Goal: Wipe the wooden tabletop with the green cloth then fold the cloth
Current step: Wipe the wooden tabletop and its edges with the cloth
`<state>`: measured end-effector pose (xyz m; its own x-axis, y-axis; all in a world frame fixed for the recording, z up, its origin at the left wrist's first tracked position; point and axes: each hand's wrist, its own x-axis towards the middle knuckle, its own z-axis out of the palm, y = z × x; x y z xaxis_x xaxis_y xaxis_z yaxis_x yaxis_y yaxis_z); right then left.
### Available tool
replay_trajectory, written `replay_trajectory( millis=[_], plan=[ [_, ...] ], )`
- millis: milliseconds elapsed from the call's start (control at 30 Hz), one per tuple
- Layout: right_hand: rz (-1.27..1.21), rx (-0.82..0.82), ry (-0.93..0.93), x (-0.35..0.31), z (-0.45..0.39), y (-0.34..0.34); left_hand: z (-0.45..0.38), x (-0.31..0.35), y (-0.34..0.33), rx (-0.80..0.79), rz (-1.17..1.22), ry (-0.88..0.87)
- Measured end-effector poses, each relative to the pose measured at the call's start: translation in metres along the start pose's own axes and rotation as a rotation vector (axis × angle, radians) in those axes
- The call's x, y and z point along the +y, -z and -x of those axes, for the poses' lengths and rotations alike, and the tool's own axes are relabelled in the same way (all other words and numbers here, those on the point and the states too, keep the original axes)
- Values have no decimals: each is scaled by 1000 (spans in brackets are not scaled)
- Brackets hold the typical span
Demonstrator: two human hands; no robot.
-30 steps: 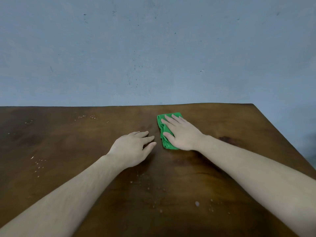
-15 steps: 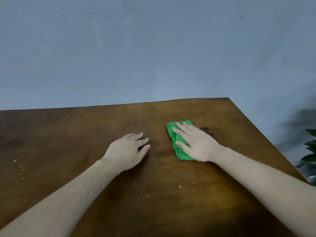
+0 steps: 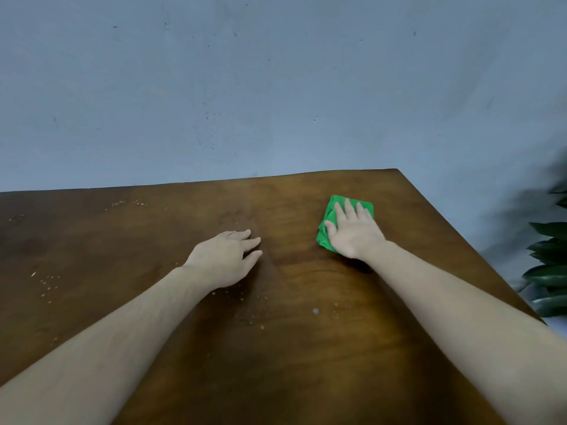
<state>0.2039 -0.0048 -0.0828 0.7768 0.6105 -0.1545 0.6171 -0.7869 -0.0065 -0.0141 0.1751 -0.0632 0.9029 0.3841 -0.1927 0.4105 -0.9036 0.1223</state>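
My right hand [image 3: 352, 233] presses flat, fingers straight, on the cloth [image 3: 329, 214] near the table's [image 3: 306, 348] far right corner. My left hand [image 3: 225, 259] rests relaxed on bare wood, holding nothing.

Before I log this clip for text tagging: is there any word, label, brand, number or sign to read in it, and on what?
None: no readable text shows.
green cloth: plain, no label in view.
wooden tabletop: only pale specks.
wall: only small dark marks.
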Motion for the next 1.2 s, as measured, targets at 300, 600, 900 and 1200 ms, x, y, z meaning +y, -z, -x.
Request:
replay_trajectory(
  millis=[300, 600, 900, 1200],
  plan=[
    [41, 67, 540, -51, 71, -14, 40, 5, -6, 66, 20, -22],
    [51, 106, 164, 44, 93, -16, 53, 27, -12, 59, -40, -160],
    [-134, 117, -25, 37, 133, -24, 69, 33, -17, 91, -44, -199],
    [-90, 104, 458, -50, 158, -29, 92, 34, -18, 105, -36, -105]
  ],
)
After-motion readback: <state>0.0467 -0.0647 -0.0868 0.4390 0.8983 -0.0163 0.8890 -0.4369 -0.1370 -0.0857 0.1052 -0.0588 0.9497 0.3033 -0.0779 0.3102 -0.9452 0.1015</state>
